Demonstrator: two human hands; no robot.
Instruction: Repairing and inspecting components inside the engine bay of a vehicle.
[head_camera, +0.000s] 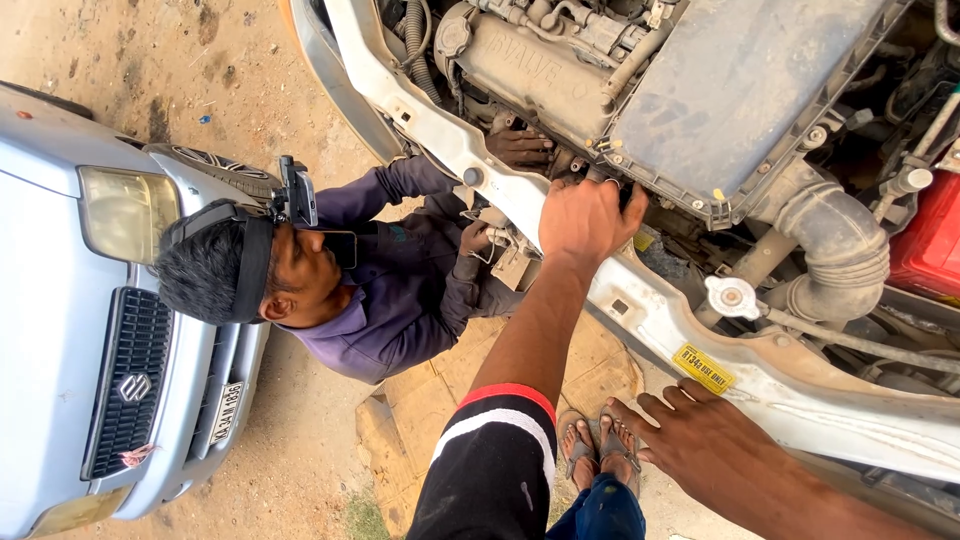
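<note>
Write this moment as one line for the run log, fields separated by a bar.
left hand: reaching into engine bay under air filter box | right hand: resting on white front crossmember | co-worker: crouched below, hands at engine

Left hand (585, 218) on front crossmember (700, 320), below engine (530, 60). Right hand (700, 435) on crossmember, nearer. Co-worker (380, 290) crouched left, beside parked car (90, 300).

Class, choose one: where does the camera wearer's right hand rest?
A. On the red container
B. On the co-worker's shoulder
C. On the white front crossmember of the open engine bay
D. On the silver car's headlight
C: the right hand lies flat on the white crossmember, beside its yellow sticker.
</note>
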